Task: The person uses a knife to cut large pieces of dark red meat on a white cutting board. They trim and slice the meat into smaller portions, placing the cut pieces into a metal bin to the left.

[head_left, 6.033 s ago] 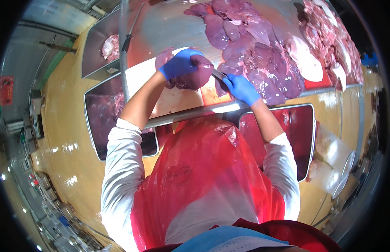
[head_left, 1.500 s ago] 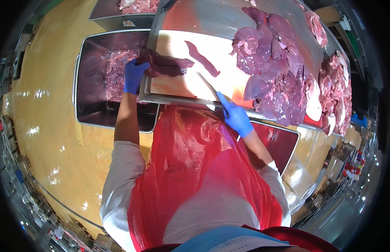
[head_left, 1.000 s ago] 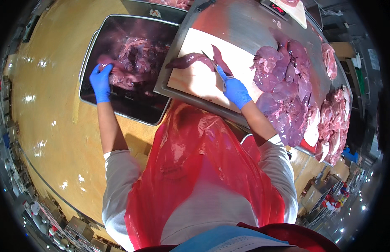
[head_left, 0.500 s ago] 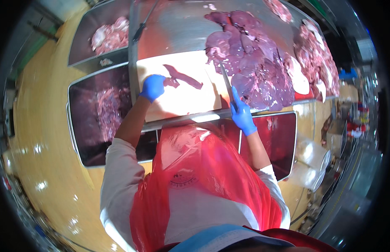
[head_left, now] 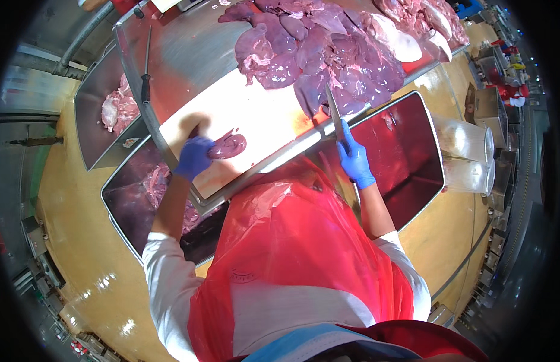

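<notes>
My left hand (head_left: 195, 157), in a blue glove, is closed on a dark red liver piece (head_left: 229, 146) at the left part of the white cutting board (head_left: 262, 114). My fingertips are partly hidden by the glove's back and shadow. My right hand (head_left: 353, 154), also gloved, grips a long knife (head_left: 333, 107) past the board's right end, blade pointing away from me over the edge of a large heap of purple livers (head_left: 328, 54).
Pink meat (head_left: 429, 30) lies at the metal table's (head_left: 189, 54) far right; a sharpening rod (head_left: 146, 84) lies at its left. Below stand a tub with scraps (head_left: 129, 235), a red-stained tub (head_left: 412, 181) and clear containers (head_left: 467, 139). A bin of pink meat (head_left: 96, 120) is at left.
The view has turned relative to the table. My left hand came back from the left tub onto the board and now holds a piece there. My right hand and knife moved right, off the board's middle.
</notes>
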### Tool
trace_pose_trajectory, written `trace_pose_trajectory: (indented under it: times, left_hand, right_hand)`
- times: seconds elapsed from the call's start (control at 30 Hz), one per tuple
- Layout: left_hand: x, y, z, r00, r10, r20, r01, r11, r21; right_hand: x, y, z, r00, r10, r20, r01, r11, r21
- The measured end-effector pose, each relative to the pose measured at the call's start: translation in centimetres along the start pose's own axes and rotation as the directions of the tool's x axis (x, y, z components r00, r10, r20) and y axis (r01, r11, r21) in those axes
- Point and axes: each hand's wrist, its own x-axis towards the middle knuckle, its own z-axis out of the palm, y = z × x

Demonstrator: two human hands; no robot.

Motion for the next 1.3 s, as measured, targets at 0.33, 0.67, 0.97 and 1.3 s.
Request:
trace_pose_trajectory:
  times: [0.33, 0.67, 0.97, 1.3]
  left_hand:
    - [-7.3, 3.9, -3.2, 0.756, -0.439, -0.485, 0.548, 0.830, 0.103]
    - [-9.1, 2.6, 1.0, 0.724, -0.531, -0.441, 0.683, 0.643, 0.347]
    - [13.1, 2.4, 6.4, 0.510, -0.688, -0.516, 0.799, 0.602, -0.014]
    - [35.8, 3.8, 11.1, 0.533, -0.670, -0.517, 0.674, 0.706, -0.220]
  right_hand:
    - [4.8, 3.9, -0.3, 0.996, -0.023, 0.082, 0.023, 1.000, -0.008]
    - [10.9, 4.6, -2.3, 0.955, -0.218, 0.201, 0.193, 0.971, 0.139]
    - [10.8, 9.3, -5.4, 0.990, -0.138, 0.014, 0.136, 0.985, 0.108]
    - [7.8, 12.7, -8.9, 0.998, 0.029, -0.061, -0.021, 0.992, 0.128]
